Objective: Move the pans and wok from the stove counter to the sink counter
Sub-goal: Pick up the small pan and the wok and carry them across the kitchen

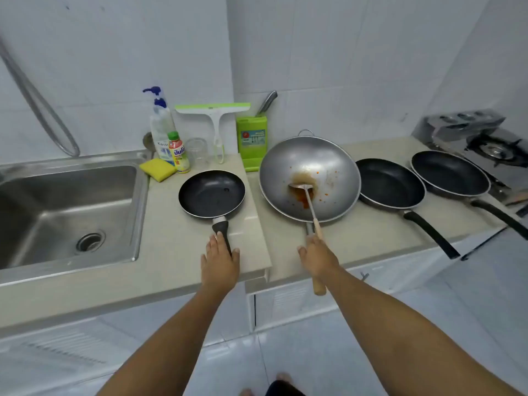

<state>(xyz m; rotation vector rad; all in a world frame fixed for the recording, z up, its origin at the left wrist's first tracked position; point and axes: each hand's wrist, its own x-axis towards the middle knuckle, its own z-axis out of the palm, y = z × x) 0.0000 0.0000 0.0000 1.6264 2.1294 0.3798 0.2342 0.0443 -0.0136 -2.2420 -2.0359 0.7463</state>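
A small black frying pan [212, 193] sits on the sink counter [177, 252], right of the sink. My left hand [219, 260] wraps its black handle. A large steel wok [310, 177] with red sauce stains rests on the lower stove counter [371, 232], and a metal spatula [310, 205] with a wooden grip lies in it. My right hand [317, 257] grips the wok's handle together with the spatula's wooden grip. Two more black pans stand to the right: a middle pan [391, 182] and a far pan [450, 172] beside the stove.
The steel sink [65, 212] fills the left. At the back stand a soap pump bottle [161, 130], a small yellow bottle [178, 154], a yellow sponge [157, 168], a glass jar [197, 151], a green squeegee [214, 121] and a green knife block [251, 142]. A gas stove [491, 150] is far right.
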